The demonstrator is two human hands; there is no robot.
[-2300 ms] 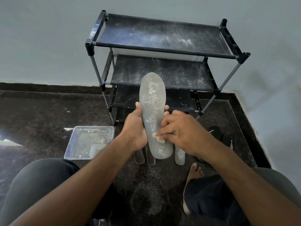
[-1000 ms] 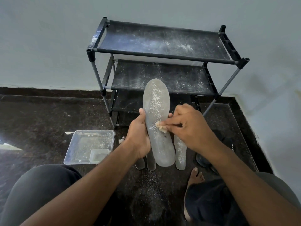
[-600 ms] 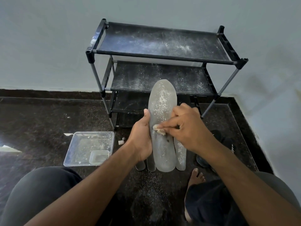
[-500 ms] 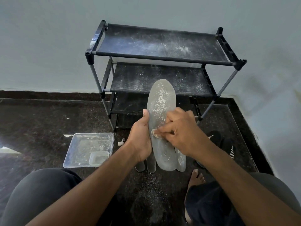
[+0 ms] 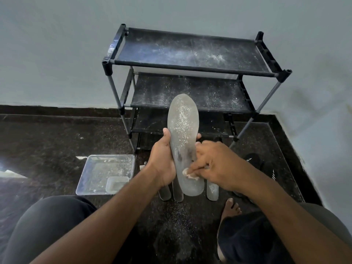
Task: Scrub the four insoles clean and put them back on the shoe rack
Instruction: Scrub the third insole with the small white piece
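Note:
My left hand (image 5: 163, 163) grips a grey insole (image 5: 183, 134) upright by its middle, toe end up and speckled with white powder. My right hand (image 5: 215, 162) pinches a small pale scrub pad (image 5: 189, 173) against the insole's heel part. Three more insoles lie on the dark floor beneath my hands, only their ends showing (image 5: 165, 193) (image 5: 178, 195) (image 5: 212, 191). The black three-tier shoe rack (image 5: 190, 52) stands behind, against the wall, its shelves dusted with powder and bare of insoles.
A clear plastic tray (image 5: 106, 173) with a small container inside sits on the floor at the left. Dark slippers (image 5: 261, 164) lie at the right by the rack. My knees and a bare foot (image 5: 231, 206) fill the foreground. White powder is scattered on the floor.
My right hand has slid the scrub pad down the insole from its middle to near the heel. The left hand keeps its grip; the insole has stayed upright.

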